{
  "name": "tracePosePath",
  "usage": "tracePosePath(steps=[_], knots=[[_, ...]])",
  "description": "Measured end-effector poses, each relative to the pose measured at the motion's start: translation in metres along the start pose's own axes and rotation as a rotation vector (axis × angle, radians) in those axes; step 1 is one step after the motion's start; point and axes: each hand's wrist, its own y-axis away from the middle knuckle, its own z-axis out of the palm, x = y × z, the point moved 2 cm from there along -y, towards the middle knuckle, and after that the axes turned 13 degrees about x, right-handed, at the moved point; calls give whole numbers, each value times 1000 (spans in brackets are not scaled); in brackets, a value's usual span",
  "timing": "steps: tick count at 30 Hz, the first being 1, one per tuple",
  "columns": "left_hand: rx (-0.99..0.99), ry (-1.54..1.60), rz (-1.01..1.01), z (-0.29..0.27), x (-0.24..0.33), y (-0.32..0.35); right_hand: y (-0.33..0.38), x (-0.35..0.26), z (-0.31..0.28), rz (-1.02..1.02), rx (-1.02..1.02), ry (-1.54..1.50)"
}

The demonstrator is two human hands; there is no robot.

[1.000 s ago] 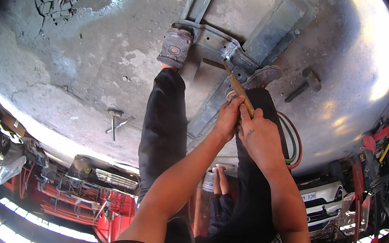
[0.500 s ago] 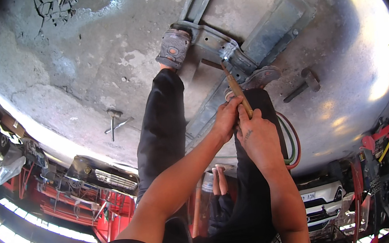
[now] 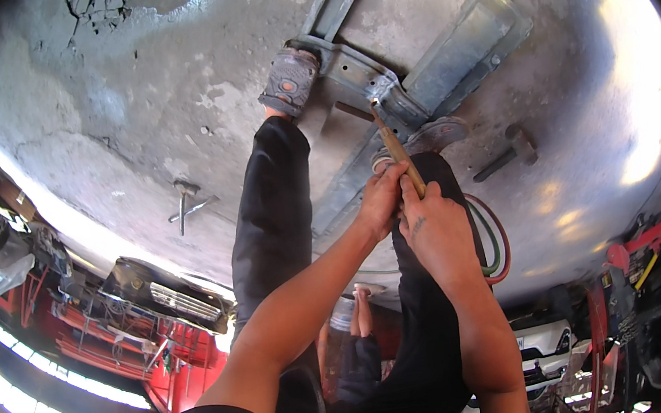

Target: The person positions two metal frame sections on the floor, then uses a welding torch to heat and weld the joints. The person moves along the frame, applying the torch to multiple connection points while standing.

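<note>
A brass-coloured gas torch (image 3: 396,147) with a slim tip is held in both my hands over my right thigh. My right hand (image 3: 438,224) wraps its rear part. Closed at its side, my left hand (image 3: 382,200) steadies the handle farther forward. The torch tip points at a grey pressed-steel car part (image 3: 350,64) on the floor, close to a bend with holes; I cannot tell whether it touches. My left shoe (image 3: 290,82) and right shoe (image 3: 437,135) rest on or against the part. Near the tip sticks out a narrow dark strip (image 3: 354,111).
Red and green hoses (image 3: 502,247) loop beside my right leg. A hammer (image 3: 515,149) lies to the right, another hammer (image 3: 185,201) with a thin metal tool to the left. Behind are another person's bare feet (image 3: 362,312), a car front (image 3: 542,350) and red racks (image 3: 181,365).
The view has shifted slightly, so the floor items sit a little further left. Both hands keep their hold on the torch, its tip still at the steel part.
</note>
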Motion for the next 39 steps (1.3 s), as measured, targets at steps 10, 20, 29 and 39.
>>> tracePosePath(steps=[10, 20, 29, 39], knots=[[97, 72, 50, 14, -1, 20, 7, 8, 8, 43, -71, 18], [22, -93, -18, -3, 0, -1, 4, 8, 12, 71, -55, 22], [81, -80, 13, -8, 8, 4, 2, -10, 10, 83, -47, 21], [5, -163, -57, -17, 31, 17, 1, -36, 20, 204, -29, 43]])
